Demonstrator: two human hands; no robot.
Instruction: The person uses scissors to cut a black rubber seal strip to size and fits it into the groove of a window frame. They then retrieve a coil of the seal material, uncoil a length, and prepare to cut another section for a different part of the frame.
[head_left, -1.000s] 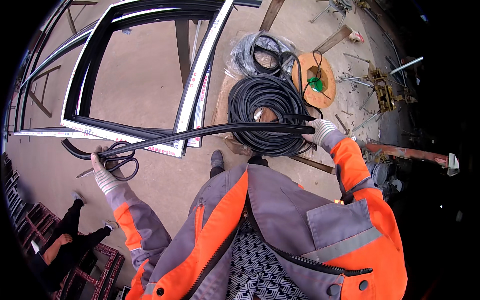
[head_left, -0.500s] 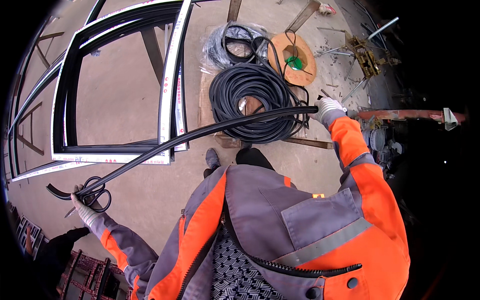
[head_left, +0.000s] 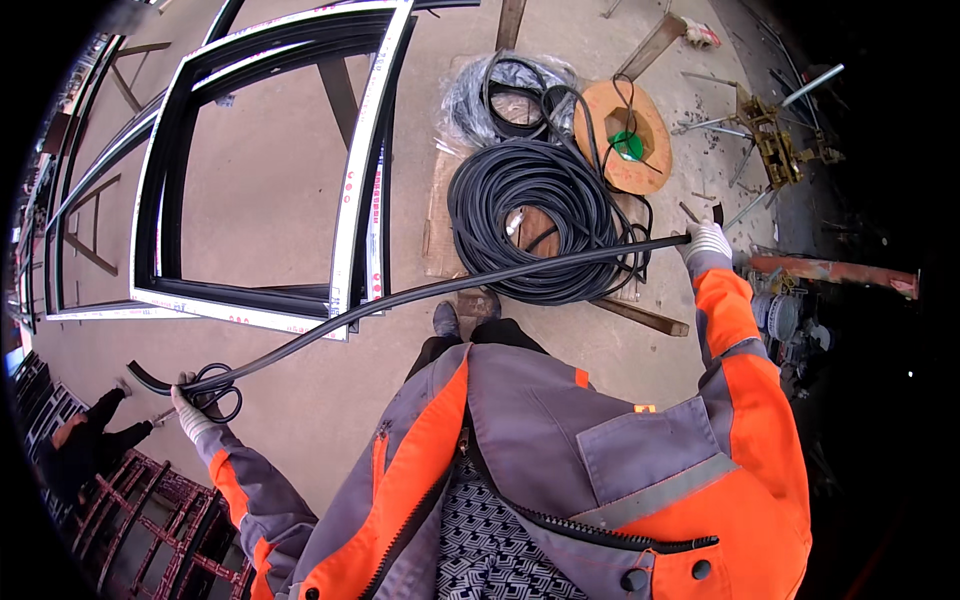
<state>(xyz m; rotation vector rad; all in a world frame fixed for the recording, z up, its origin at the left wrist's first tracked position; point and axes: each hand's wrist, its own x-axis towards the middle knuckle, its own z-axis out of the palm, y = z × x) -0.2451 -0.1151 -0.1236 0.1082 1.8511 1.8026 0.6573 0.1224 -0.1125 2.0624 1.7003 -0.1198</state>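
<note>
A long black rubber sealing strip (head_left: 440,288) stretches across in front of me, sagging slightly. Its left end lies in my gloved left hand (head_left: 192,412), and a short curled tail extends past the fingers. That same hand holds scissors with black loop handles (head_left: 232,402); their blades point left. Far to the right, my gloved right hand (head_left: 708,243) is closed round the strip's other end, with a dark tip showing above the fingers. Beneath the strip, a big coil of black rubber strip (head_left: 475,215) rests on cardboard.
White-and-black window frames (head_left: 350,200) stand on the left. Behind the coil are clear plastic wrapping (head_left: 465,105) and an orange-brown spool (head_left: 600,110). Metal stands (head_left: 770,140) and a reddish beam (head_left: 835,272) are on the right. Another person (head_left: 85,445) is at lower left, near maroon racks (head_left: 150,530).
My right hand has moved farther right and slightly nearer, drawing the strip longer across the coil. The view has shifted, and more of the other person shows.
</note>
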